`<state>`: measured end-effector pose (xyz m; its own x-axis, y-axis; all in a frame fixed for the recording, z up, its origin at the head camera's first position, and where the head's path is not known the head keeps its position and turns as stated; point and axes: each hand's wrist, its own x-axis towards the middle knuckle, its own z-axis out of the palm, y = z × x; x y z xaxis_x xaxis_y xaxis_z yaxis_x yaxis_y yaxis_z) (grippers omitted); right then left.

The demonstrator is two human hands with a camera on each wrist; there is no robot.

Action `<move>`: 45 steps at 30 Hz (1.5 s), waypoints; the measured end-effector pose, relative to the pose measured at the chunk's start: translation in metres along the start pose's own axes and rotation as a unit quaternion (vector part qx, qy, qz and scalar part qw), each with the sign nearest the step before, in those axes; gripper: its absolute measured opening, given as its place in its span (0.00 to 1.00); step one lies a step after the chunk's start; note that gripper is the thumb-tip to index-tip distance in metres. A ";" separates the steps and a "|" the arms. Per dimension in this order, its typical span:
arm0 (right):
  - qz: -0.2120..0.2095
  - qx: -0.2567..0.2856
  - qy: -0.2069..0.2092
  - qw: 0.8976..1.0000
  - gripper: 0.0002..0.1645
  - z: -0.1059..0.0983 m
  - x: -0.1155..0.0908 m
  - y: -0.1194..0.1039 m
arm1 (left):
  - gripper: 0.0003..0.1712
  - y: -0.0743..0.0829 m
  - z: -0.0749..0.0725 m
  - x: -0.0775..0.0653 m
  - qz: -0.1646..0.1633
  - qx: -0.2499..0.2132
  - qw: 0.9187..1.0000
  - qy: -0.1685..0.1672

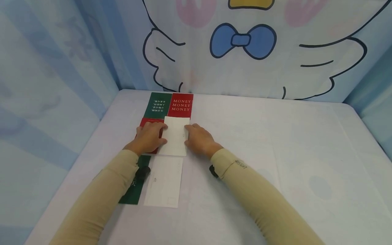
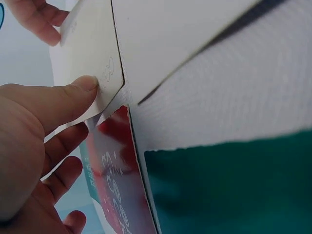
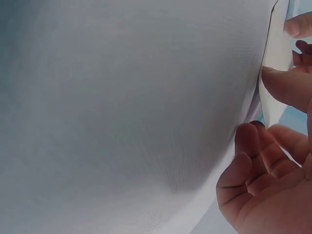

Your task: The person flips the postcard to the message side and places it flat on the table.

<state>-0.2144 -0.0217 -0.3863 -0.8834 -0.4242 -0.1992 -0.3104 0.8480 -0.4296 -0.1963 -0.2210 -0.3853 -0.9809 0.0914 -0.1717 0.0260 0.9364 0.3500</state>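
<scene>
A white card (image 1: 175, 139), blank side up apart from faint print, lies between my two hands at the right of the middle row. My left hand (image 1: 149, 136) pinches its left edge, and in the left wrist view the thumb rests on the card's face (image 2: 90, 44). Its right edge is held by my right hand (image 1: 200, 139), thumb and fingers at the border. Under my left hand is a red card (image 1: 150, 120), partly covered. Whether the white card touches the table all along cannot be told.
Behind lie a green card (image 1: 157, 104) with white writing and a red card (image 1: 181, 104) reading MONEY. Nearer me are another green card (image 1: 131, 195), partly behind my left sleeve, and another white card (image 1: 164, 183). A white cloth covers the table (image 1: 275, 163); patterned curtains (image 1: 245, 75) surround it.
</scene>
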 end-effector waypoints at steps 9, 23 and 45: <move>0.000 -0.005 -0.010 1.000 0.37 -0.001 0.003 0.001 | 0.39 -0.002 -0.001 0.002 -0.005 0.000 1.000 -0.010; 0.010 -0.010 -0.019 1.000 0.35 -0.004 0.001 0.001 | 0.38 -0.002 -0.006 0.002 0.007 0.005 0.999 -0.038; -0.043 -0.074 0.034 0.996 0.36 -0.058 0.029 0.028 | 0.40 0.009 -0.039 0.045 0.023 -0.003 1.000 0.020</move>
<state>-0.2687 0.0081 -0.3526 -0.8711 -0.4798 -0.1052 -0.4304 0.8488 -0.3070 -0.2477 -0.2220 -0.3543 -0.9856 0.1208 -0.1183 0.0706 0.9297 0.3614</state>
